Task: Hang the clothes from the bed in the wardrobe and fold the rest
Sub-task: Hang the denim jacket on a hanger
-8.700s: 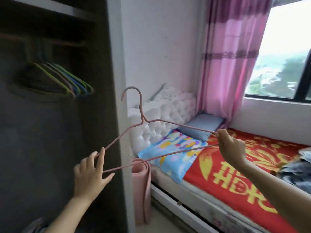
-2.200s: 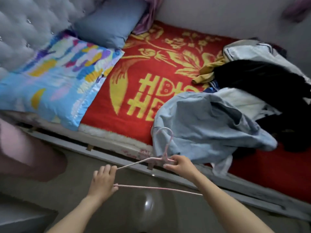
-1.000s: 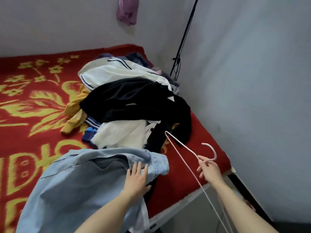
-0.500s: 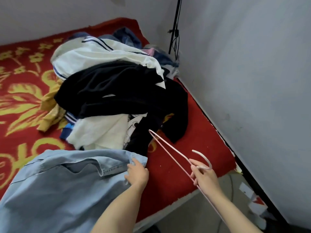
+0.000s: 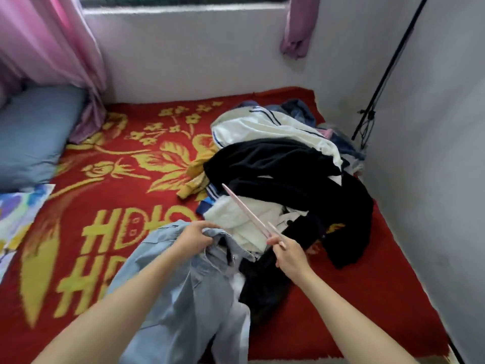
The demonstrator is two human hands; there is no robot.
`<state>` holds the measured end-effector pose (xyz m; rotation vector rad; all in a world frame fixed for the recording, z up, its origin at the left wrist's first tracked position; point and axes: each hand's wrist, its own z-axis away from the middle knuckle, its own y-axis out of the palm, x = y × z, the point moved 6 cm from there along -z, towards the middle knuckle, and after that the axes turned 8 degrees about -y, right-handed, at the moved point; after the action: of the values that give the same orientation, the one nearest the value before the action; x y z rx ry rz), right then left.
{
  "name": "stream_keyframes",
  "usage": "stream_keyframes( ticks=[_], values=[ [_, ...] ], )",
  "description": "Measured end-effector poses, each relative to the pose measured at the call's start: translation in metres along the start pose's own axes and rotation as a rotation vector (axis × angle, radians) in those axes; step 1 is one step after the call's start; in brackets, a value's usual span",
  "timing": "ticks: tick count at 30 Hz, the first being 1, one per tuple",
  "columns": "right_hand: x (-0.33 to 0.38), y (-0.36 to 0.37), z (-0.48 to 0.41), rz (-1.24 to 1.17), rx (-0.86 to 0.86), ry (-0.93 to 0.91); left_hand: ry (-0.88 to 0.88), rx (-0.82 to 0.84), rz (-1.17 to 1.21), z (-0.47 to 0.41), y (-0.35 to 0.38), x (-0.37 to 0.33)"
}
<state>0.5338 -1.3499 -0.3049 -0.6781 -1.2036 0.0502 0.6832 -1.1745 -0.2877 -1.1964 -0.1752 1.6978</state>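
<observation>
A light blue denim shirt [image 5: 181,292] lies on the bed near its front edge. My left hand [image 5: 195,239] grips the shirt at its collar. My right hand [image 5: 287,254] holds a thin pink hanger [image 5: 245,210], which points up and left over a heap of clothes. That heap holds a black garment [image 5: 283,166], a white jacket with dark stripes [image 5: 265,127], a white piece [image 5: 231,214] and a yellow one [image 5: 195,181]. The hanger's hook is hidden.
A red bedspread with gold patterns [image 5: 110,195] covers the bed. A blue pillow [image 5: 34,132] lies at the left under a pink curtain [image 5: 49,40]. White walls close the back and right, where a black stand [image 5: 385,72] leans.
My view has swung left toward the window. My left hand has gathered up the denim shirt's collar. My right hand has carried the hanger in over the clothes, close to the collar.
</observation>
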Motion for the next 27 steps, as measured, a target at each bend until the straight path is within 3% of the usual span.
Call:
stream_keyframes(
  ticks=[4,7,12,20,24,27],
  values=[
    [0.076,0.09,-0.014,0.202,0.098,-0.227,0.054,-0.059,0.098,0.032,-0.088,0.025],
    [0.116,0.127,-0.02,0.295,0.087,-0.269,0.126,-0.049,0.097,0.05,-0.131,0.042],
    [0.22,0.179,-0.04,0.09,-0.007,-0.364,0.241,-0.062,0.169,0.076,-0.252,0.095],
    [0.466,0.135,-0.048,-0.19,-0.241,-0.632,0.486,-0.298,0.239,0.113,-0.424,0.075],
    [0.572,0.113,-0.026,-0.194,-0.373,-0.76,0.624,-0.502,0.022,0.151,-0.482,0.036],
    [0.623,0.105,-0.011,-0.289,-0.452,-0.814,0.624,-0.663,-0.167,0.165,-0.497,0.031]
  ],
)
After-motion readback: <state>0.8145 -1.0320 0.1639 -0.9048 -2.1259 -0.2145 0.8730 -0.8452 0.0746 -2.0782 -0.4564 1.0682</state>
